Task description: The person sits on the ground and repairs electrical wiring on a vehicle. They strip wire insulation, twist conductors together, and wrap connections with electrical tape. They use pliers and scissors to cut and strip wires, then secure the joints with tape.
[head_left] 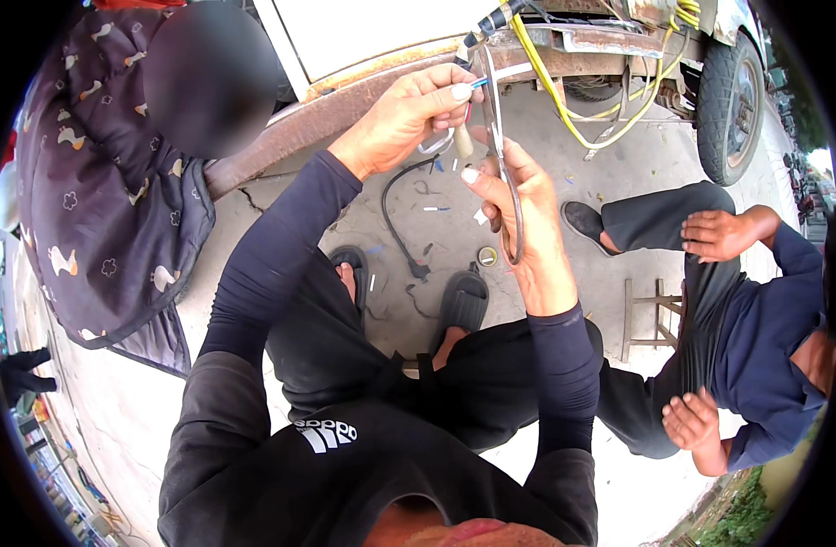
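My left hand (427, 105) is closed with a pinch on a thin blue wire (479, 83) just in front of the rusty beam. Long metal scissors (499, 150) stand upright in my right hand (526, 205), its fingers bent around the looped handles. Their blades cross right beside the wire at my left fingertips; whether they touch it I cannot tell. A bit of red shows below the left fingers. Between the hands is a tan, rounded piece (464, 142), partly hidden. White cable (514, 71) runs behind the blades toward the right.
A vehicle's rusty beam (345, 123), yellow cable (564, 100) and wheel (730, 109) stand ahead. A black cord (395, 219), tape roll (487, 256) and scraps lie on the ground. At right sits another person (755, 310) near a stool (655, 314); a printed quilted cover (99, 201) hangs left.
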`<state>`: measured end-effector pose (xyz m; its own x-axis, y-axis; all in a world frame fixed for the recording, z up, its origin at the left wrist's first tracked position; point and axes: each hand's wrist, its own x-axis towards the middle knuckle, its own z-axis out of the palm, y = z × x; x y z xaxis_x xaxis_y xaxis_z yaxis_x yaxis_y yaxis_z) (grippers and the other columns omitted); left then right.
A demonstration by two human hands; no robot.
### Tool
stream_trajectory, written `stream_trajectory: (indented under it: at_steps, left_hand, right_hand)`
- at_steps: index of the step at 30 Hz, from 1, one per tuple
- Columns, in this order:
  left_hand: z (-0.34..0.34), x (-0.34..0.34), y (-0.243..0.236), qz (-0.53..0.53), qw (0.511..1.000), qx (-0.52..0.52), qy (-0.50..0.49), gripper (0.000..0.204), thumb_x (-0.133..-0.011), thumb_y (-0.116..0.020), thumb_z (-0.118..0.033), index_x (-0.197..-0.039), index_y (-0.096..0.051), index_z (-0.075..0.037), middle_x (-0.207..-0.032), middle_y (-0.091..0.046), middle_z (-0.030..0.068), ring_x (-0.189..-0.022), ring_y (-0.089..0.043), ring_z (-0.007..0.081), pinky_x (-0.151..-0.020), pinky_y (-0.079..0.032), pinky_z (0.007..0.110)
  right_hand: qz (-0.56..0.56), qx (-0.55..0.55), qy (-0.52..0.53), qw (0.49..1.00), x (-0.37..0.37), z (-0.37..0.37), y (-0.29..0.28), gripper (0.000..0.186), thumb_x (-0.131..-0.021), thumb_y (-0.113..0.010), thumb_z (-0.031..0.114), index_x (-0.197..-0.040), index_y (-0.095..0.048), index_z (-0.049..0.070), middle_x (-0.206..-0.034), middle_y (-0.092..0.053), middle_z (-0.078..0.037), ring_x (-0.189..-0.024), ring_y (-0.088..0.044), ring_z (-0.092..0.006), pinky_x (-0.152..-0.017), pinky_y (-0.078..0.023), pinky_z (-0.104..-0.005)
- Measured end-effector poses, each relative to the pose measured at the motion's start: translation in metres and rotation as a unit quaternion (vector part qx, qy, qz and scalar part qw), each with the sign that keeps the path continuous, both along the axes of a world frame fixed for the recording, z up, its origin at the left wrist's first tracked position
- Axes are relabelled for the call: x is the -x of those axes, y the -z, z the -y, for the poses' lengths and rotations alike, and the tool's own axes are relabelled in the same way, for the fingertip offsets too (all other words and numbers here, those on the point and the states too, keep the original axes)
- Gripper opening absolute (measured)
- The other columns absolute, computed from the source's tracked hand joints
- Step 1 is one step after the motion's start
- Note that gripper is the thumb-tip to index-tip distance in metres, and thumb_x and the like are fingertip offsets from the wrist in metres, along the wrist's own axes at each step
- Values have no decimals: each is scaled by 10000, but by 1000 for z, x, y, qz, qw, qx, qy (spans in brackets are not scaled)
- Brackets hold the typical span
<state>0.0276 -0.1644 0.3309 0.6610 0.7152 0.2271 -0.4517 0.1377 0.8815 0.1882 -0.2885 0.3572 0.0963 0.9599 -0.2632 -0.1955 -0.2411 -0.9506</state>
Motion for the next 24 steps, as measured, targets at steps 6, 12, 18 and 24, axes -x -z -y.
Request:
stream_trajectory:
  at_steps: [6, 12, 18, 24]
  left_hand:
    - [8, 0, 4, -102, 992, -39, -71, 234, -1042, -577, -260, -1126, -633, -49, -759, -423, -89, -683, -355, 41, -642, -319, 210]
    - [1, 1, -12, -61, 996, -57, -28, 295, -1040, -585, -284, -1188, -651, -38, -750, -430, -89, -670, -346, 35, -616, -282, 209]
    - [-3, 19, -12, -163, 976, -139, -38, 293, -1030, -585, -292, -1151, -690, -47, -761, -479, -95, -665, -353, 16, -584, -272, 208]
    - [0, 34, 7, -118, 988, -77, -65, 327, -1055, -512, -284, -1198, -641, -20, -733, -381, -89, -654, -323, 37, -612, -293, 215]
  right_hand:
    - [420, -131, 7, 898, -21, -8, 13, 556, -816, -804, 39, -1338, -615, 4, -920, -644, 5, -802, -578, -91, -689, -487, -274]
    - [105, -93, 19, 990, -13, -8, -4, 617, -811, -793, -41, -1382, -561, -58, -1001, -678, -28, -920, -618, -84, -801, -505, -229]
    - [141, -65, 115, 981, -31, -10, -18, 452, -909, -736, 93, -1329, -594, 6, -708, -514, 42, -550, -469, -55, -492, -384, -209]
    - [137, -34, 82, 987, -53, 16, 10, 294, -961, -712, 206, -1194, -643, 41, -709, -582, 3, -485, -500, -52, -424, -373, -215]
